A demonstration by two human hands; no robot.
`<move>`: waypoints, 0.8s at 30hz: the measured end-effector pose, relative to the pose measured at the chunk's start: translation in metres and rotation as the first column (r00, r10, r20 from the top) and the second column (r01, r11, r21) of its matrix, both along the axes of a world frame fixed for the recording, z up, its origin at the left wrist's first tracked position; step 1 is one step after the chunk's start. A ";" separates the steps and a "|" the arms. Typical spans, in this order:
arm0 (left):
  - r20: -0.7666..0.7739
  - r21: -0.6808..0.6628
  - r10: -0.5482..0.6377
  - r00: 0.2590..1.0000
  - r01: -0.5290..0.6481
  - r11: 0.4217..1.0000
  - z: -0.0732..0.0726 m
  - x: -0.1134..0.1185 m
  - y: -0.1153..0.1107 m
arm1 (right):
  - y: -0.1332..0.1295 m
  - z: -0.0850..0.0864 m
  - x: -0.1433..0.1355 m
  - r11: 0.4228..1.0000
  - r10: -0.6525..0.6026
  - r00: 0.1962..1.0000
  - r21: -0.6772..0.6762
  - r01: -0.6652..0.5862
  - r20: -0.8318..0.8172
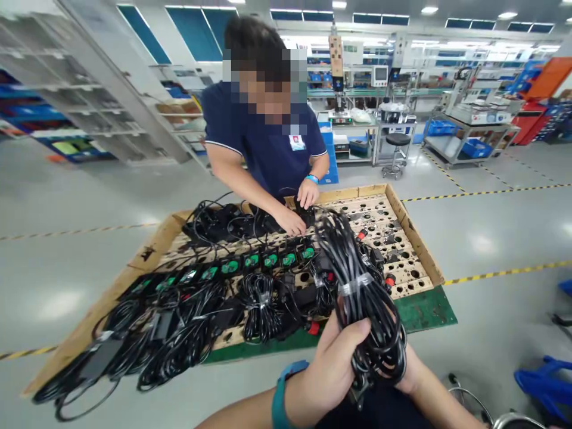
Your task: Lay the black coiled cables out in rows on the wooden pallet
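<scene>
View: head only; I read it from my remote station.
Bundle: black cable (369, 307), looped and tied with a clear band (356, 284), right of centre in the frame, raised above the tray (414, 239).
Left hand: mine (333, 363), lower centre, grasping the cable's lower part, thumb across the front; teal strap (278, 396) at the wrist.
Right hand: mine (407, 374), lower right, against the far side of the loops; fingers hidden, so I cannot tell its grip.
Row: green-faced units (270, 260) run across mid-frame.
Coils: more tied black coils (263, 307) lie lower left and centre.
Co-worker: person in navy shirt (272, 143), top centre, both hands (292, 221) low over the tray's far side.
Background: stool (397, 139), upper right.
</scene>
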State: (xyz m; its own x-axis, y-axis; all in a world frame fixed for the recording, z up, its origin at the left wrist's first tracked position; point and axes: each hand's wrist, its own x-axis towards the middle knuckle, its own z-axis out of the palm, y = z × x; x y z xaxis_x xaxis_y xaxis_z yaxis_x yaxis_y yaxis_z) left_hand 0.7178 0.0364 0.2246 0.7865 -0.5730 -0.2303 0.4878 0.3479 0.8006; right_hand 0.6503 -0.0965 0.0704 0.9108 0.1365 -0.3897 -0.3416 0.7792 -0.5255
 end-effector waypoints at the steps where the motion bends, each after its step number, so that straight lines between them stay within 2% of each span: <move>1: 0.056 0.025 -0.014 0.998 0.012 1.000 -0.004 -0.001 -0.006 | -0.002 0.003 -0.006 0.999 -0.040 0.999 0.027 0.040 0.001; 4: 0.272 0.126 -0.125 0.954 0.093 0.988 -0.009 -0.001 -0.027 | -0.019 0.006 -0.022 0.992 -0.115 0.993 0.058 0.113 0.028; 7: 0.455 0.250 -0.263 0.851 0.161 0.955 -0.008 0.000 -0.052 | -0.044 0.007 -0.030 0.993 -0.113 0.990 -0.017 0.115 0.079; 11: 0.524 0.340 -0.312 0.792 0.141 0.930 -0.009 0.008 -0.092 | -0.085 0.005 -0.031 0.987 -0.105 0.987 -0.107 0.118 0.124; 17: 0.603 0.490 -0.377 0.703 0.046 0.870 -0.016 0.026 -0.136 | -0.149 0.002 -0.021 0.990 -0.108 0.992 -0.084 0.113 0.065; 20: 0.564 0.631 -0.441 0.698 -0.021 0.775 -0.023 0.030 -0.148 | -0.174 0.001 -0.015 0.989 -0.076 0.997 -0.126 0.075 -0.001; 22: 0.534 0.718 -0.483 0.694 -0.071 0.692 -0.028 0.032 -0.154 | -0.185 0.000 -0.013 0.985 -0.098 0.993 -0.146 0.088 -0.060; 24: 0.539 0.756 -0.511 0.670 -0.117 0.644 -0.033 0.034 -0.159 | -0.192 0.001 -0.009 0.983 -0.139 0.982 -0.134 0.122 -0.131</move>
